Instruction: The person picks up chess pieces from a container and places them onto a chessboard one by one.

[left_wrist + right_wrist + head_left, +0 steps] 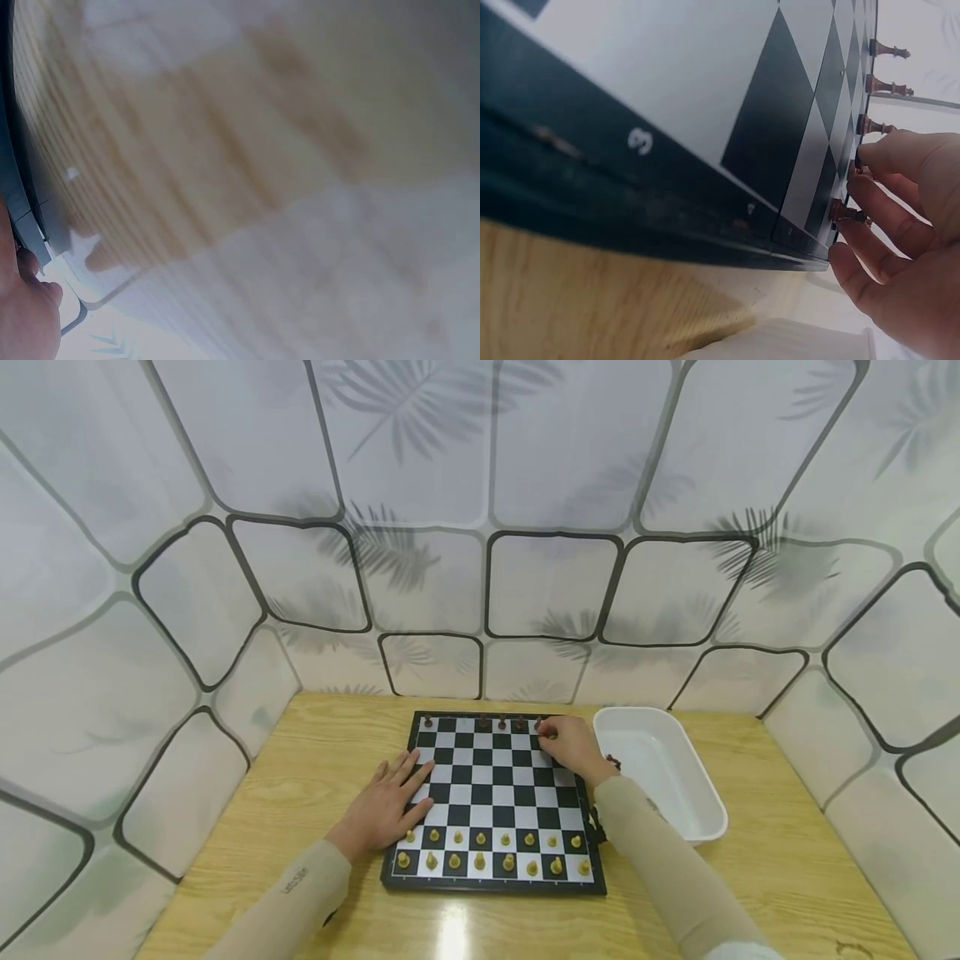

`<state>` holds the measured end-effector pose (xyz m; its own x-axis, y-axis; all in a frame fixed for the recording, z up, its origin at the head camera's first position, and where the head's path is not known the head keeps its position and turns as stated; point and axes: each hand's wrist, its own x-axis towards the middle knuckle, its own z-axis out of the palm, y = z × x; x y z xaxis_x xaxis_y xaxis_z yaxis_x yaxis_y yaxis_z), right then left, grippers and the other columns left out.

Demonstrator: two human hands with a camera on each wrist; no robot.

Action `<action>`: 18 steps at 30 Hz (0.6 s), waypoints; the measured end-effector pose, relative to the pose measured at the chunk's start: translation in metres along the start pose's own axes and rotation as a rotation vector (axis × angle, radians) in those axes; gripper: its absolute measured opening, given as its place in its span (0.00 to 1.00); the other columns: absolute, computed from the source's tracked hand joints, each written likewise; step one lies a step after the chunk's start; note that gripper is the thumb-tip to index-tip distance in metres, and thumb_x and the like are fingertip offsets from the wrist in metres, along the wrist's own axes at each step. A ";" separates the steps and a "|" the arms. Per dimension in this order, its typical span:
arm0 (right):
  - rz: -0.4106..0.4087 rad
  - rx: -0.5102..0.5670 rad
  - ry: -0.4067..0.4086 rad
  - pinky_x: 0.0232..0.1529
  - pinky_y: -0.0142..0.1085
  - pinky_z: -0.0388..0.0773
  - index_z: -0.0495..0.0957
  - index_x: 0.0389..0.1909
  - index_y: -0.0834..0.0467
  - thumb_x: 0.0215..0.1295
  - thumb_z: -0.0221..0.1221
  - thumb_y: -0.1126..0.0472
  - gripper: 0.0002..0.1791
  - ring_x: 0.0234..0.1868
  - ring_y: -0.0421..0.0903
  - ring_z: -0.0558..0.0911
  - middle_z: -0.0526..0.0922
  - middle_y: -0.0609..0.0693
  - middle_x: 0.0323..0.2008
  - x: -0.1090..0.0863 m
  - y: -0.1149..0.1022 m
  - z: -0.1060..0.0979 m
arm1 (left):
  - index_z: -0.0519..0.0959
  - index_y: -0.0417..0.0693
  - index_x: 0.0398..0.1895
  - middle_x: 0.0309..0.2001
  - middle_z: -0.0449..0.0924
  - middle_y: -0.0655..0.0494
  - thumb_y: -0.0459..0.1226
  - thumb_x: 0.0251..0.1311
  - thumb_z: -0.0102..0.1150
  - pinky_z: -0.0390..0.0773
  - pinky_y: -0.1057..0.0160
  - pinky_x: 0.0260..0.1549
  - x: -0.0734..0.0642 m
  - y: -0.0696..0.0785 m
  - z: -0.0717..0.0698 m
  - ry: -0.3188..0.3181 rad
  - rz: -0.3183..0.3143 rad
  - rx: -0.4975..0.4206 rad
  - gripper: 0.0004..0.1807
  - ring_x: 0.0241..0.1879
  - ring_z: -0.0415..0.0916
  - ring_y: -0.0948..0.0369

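A black-and-white chessboard lies on the wooden table. My left hand rests on its left edge, fingers spread. At the far right corner, my right hand pinches a dark red chess piece between thumb and fingertips, at the back row. Part of this piece is hidden by the fingers in the right wrist view. Close by the other fingers stands another dark piece, at the corner. Further along that row are several dark pieces. Two rows of yellow pieces stand on the near side.
To the right of the board sits a white plastic tub, close beside the right forearm. A dark clasp sticks out from the board's right edge. A patterned curtain borders the table at the back and sides.
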<state>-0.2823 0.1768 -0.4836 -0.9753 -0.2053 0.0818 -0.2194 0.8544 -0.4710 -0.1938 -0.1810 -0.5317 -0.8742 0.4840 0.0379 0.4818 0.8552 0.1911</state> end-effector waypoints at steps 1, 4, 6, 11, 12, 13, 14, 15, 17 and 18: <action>0.000 -0.005 -0.003 0.53 0.51 0.85 0.89 0.45 0.61 0.68 0.65 0.63 0.09 0.48 0.54 0.87 0.91 0.57 0.45 0.000 0.000 0.001 | 0.57 0.53 0.85 0.86 0.47 0.44 0.62 0.80 0.39 0.52 0.35 0.81 0.000 0.000 0.000 0.001 0.000 -0.001 0.39 0.85 0.46 0.44; 0.007 -0.013 -0.008 0.53 0.51 0.84 0.89 0.45 0.61 0.68 0.66 0.63 0.09 0.48 0.54 0.87 0.91 0.56 0.45 0.001 0.001 0.002 | 0.57 0.53 0.85 0.86 0.47 0.44 0.62 0.80 0.39 0.52 0.35 0.81 0.000 0.001 -0.001 0.003 0.001 -0.002 0.39 0.85 0.46 0.44; 0.012 -0.019 -0.011 0.54 0.50 0.84 0.89 0.45 0.61 0.69 0.66 0.62 0.09 0.47 0.53 0.87 0.91 0.56 0.45 0.002 0.000 0.003 | 0.57 0.53 0.85 0.86 0.47 0.44 0.62 0.80 0.40 0.52 0.35 0.81 0.000 0.001 -0.001 0.004 0.000 -0.002 0.39 0.85 0.46 0.44; 0.032 -0.032 -0.024 0.53 0.50 0.84 0.89 0.45 0.60 0.69 0.66 0.61 0.09 0.46 0.52 0.86 0.91 0.55 0.44 0.001 -0.003 0.002 | 0.56 0.53 0.85 0.86 0.46 0.44 0.62 0.80 0.39 0.52 0.35 0.81 -0.001 0.001 0.000 -0.003 -0.004 0.005 0.39 0.85 0.46 0.44; 0.038 -0.033 -0.028 0.53 0.50 0.84 0.89 0.45 0.60 0.69 0.66 0.61 0.09 0.46 0.52 0.86 0.91 0.55 0.44 0.001 -0.003 0.002 | 0.56 0.53 0.85 0.86 0.46 0.44 0.62 0.80 0.39 0.52 0.35 0.81 -0.001 0.001 0.000 -0.007 -0.005 0.008 0.39 0.85 0.46 0.44; 0.042 -0.035 -0.031 0.52 0.50 0.84 0.89 0.45 0.60 0.69 0.66 0.61 0.09 0.46 0.52 0.86 0.91 0.55 0.44 0.001 -0.003 0.002 | 0.57 0.53 0.85 0.86 0.47 0.43 0.62 0.80 0.39 0.53 0.34 0.80 -0.001 0.001 0.000 -0.005 -0.002 0.007 0.39 0.85 0.46 0.43; 0.049 -0.035 -0.035 0.52 0.50 0.84 0.89 0.46 0.60 0.69 0.67 0.61 0.09 0.46 0.52 0.86 0.91 0.55 0.44 0.001 -0.004 0.002 | 0.56 0.53 0.85 0.86 0.46 0.44 0.62 0.80 0.39 0.53 0.34 0.80 0.000 0.001 0.000 -0.008 -0.004 0.010 0.39 0.85 0.46 0.44; 0.055 -0.035 -0.038 0.52 0.50 0.84 0.89 0.46 0.59 0.69 0.67 0.60 0.09 0.46 0.52 0.86 0.91 0.54 0.45 0.002 -0.004 0.002 | 0.56 0.53 0.85 0.86 0.46 0.44 0.62 0.80 0.39 0.53 0.34 0.80 0.000 0.001 -0.001 -0.010 -0.005 0.011 0.39 0.85 0.46 0.43; 0.061 -0.037 -0.042 0.52 0.49 0.84 0.90 0.46 0.59 0.70 0.67 0.60 0.09 0.45 0.51 0.86 0.91 0.54 0.45 0.003 -0.004 0.001 | 0.56 0.53 0.85 0.86 0.46 0.43 0.62 0.80 0.39 0.53 0.34 0.80 0.000 0.001 -0.001 -0.011 -0.006 0.014 0.39 0.85 0.45 0.43; 0.062 -0.039 -0.043 0.52 0.49 0.84 0.90 0.46 0.59 0.70 0.67 0.60 0.09 0.45 0.51 0.85 0.91 0.54 0.45 0.003 -0.004 0.001 | 0.56 0.53 0.86 0.86 0.46 0.44 0.62 0.80 0.39 0.53 0.34 0.80 0.000 0.001 -0.001 -0.011 -0.007 0.016 0.39 0.85 0.45 0.43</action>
<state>-0.2845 0.1722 -0.4828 -0.9851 -0.1711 0.0154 -0.1604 0.8839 -0.4393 -0.1938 -0.1804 -0.5309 -0.8771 0.4797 0.0260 0.4764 0.8615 0.1756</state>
